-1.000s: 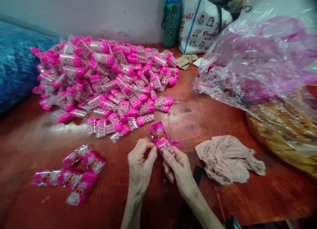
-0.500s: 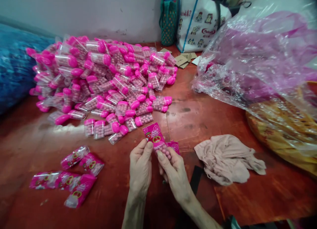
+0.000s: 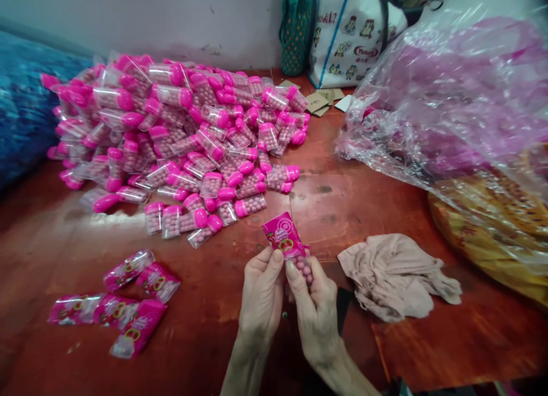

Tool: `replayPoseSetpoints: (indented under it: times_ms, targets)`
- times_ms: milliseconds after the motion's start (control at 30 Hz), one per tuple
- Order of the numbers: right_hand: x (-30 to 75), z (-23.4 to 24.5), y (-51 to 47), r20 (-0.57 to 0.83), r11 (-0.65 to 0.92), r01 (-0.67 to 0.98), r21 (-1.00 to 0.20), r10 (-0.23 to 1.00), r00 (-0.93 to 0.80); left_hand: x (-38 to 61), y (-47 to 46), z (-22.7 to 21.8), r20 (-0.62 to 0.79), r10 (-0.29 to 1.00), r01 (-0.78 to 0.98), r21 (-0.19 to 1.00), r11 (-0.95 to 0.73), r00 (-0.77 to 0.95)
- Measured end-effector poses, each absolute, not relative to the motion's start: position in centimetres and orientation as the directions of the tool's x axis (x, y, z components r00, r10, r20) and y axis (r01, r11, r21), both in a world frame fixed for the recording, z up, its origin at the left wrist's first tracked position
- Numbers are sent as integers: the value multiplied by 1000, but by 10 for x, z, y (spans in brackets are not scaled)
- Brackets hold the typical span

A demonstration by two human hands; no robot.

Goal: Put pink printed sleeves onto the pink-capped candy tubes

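Both my hands meet near the front middle of the red table [image 3: 128, 236]. My right hand [image 3: 314, 307] is wrapped round a small clear tube of pink candy balls, with a pink printed label sleeve [image 3: 283, 240] sticking up from it. My left hand [image 3: 262, 296] pinches the lower edge of that sleeve with thumb and fingers. A big heap of pink-capped candy tubes [image 3: 180, 133] lies behind the hands. Several tubes wrapped in pink labels [image 3: 124, 304] lie at the front left.
A crumpled beige cloth [image 3: 396, 276] lies right of my hands. A large clear plastic bag with pink contents [image 3: 449, 99] and a yellow sack [image 3: 492, 225] fill the right side. Blue sacking [image 3: 21, 116] sits at the left. Printed tote bags [image 3: 342, 36] stand against the back wall.
My hands have drifted slightly right with the tube, and the label sleeve has tilted to the right. My left fingers have closed tighter on the sleeve.
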State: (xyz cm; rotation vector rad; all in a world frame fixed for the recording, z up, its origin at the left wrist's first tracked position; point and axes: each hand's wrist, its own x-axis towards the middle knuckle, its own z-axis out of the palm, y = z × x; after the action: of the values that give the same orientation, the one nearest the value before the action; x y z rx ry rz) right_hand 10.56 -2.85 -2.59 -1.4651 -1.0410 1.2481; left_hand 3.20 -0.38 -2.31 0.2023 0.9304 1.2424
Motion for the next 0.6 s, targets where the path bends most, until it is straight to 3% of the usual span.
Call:
replayPoseSetpoints:
  times_ms: [133,200,467,600]
  targets:
    - [106,-23,-24,-344,-333,-195,-922,939,22,30,-7,-24,-481,876,-702,633,325,-28]
    - [104,-21,-22,-363,-353,-227,-908,932,2,25,-7,-24,-471,882,-709,627,324,-14]
    - [98,-15,-27,-292,-292,12,-956,955,45,22,-4,-18,-468,883,-692,649,315,-38]
    - [100,-14,-30,-262,-266,45,-963,961,92,32,-8,-18,-459,888,-654,668,356,16]
